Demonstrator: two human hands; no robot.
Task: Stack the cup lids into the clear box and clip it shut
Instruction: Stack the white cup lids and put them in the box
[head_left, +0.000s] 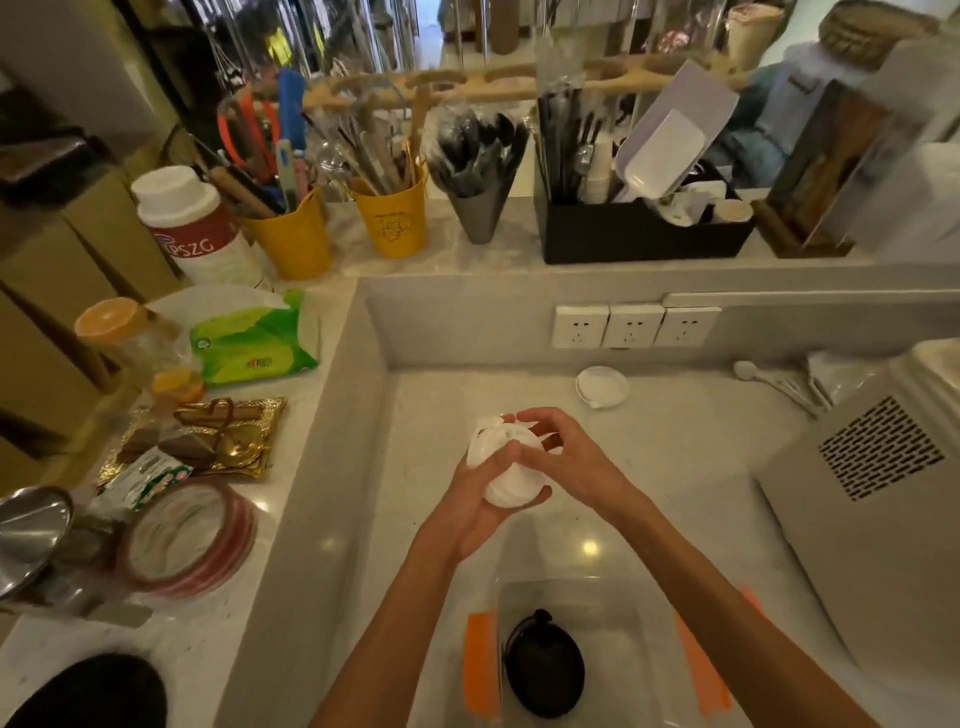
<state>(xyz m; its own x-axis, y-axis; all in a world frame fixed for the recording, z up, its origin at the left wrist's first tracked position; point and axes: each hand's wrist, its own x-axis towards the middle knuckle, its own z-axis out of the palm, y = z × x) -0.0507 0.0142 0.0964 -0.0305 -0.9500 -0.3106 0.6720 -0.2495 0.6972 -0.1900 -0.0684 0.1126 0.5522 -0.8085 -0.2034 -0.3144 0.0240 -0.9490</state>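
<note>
Left hand cupping white lids from below, right hand pinching top edge, above worktop. Best squared into a neat stack before lowering into clear box. One lid lying apart, far side.

Only one label reads clearly — "PSZG" in white on the red band of the white canister — other print is blurred.

Pale stone counter, wall sockets behind.
</note>
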